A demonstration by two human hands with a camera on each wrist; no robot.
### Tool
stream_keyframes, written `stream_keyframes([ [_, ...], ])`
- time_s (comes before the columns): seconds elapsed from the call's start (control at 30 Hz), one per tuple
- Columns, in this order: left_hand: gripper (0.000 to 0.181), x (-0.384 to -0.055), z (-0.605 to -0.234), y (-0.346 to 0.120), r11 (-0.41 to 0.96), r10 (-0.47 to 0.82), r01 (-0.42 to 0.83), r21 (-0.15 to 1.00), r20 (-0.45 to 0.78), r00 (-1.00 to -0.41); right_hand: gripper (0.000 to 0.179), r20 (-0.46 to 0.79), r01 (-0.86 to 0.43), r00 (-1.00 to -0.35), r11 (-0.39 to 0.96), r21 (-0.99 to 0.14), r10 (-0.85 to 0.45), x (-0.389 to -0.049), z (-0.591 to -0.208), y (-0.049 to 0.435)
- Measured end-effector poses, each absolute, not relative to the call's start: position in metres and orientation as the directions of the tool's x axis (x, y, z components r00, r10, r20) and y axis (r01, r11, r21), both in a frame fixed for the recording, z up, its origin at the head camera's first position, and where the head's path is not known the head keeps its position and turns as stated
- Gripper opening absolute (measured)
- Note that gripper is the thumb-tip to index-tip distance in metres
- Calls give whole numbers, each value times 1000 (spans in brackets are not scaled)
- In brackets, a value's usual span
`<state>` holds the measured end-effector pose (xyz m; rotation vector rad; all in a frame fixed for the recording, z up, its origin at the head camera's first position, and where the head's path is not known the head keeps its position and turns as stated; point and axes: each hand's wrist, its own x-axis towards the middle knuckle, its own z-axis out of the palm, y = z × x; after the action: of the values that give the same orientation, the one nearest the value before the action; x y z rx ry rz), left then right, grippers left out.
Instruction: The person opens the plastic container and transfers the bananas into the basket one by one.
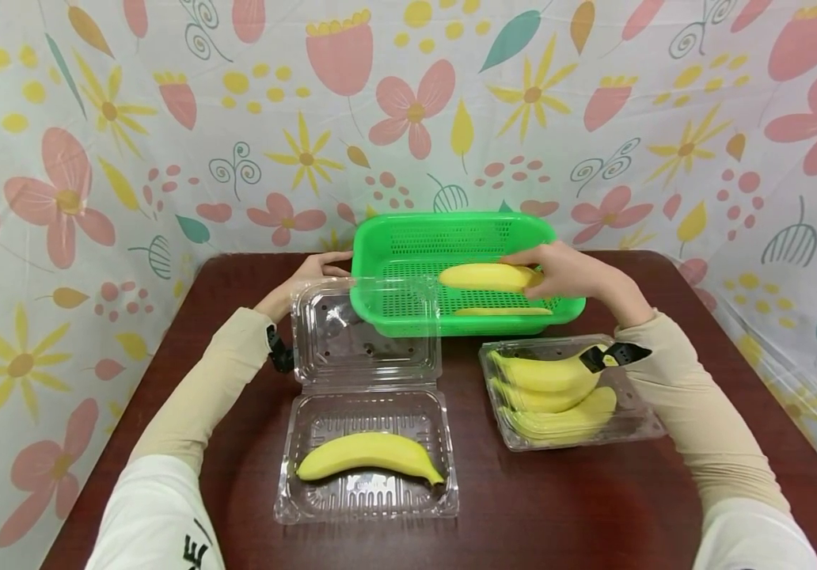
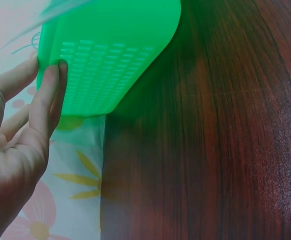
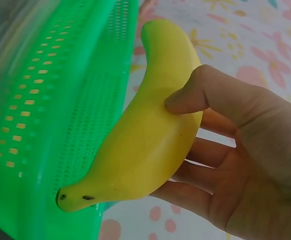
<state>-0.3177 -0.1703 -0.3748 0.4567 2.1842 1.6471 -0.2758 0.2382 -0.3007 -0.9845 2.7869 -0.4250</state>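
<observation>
My right hand [image 1: 572,273] grips a yellow banana [image 1: 483,276] over the green basket [image 1: 465,326]. In the right wrist view the thumb presses on the near side of this banana [image 3: 145,135], with the fingers behind it. Below it, another banana [image 1: 504,312] lies in the basket, partly covered by the front rim. My left hand [image 1: 309,275] is at the basket's left end; in the left wrist view its fairly straight fingers [image 2: 45,100] touch the outside of the basket wall [image 2: 110,30] just under the rim.
An open clear plastic clamshell box [image 1: 366,511] in front holds one banana [image 1: 369,457], its lid [image 1: 369,364] tipped back toward the basket. To the right, a clear box [image 1: 640,423] holds several bananas [image 1: 551,396]. A flower-patterned cloth [image 1: 416,111] hangs behind the dark wooden table [image 1: 558,507].
</observation>
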Motion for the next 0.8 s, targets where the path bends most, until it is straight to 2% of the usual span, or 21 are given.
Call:
stream_keyframes([
  [0.37, 68, -328, -393, -174, 263, 453, 74, 962, -56, -890, 57, -155, -583, -749, 752, -306, -644, -281, -313, 230],
  [0.8, 66, -329, -393, -174, 252, 460, 71, 965, -55, -886, 53, -214, -572, -726, 746, -341, -654, -280, -316, 227],
])
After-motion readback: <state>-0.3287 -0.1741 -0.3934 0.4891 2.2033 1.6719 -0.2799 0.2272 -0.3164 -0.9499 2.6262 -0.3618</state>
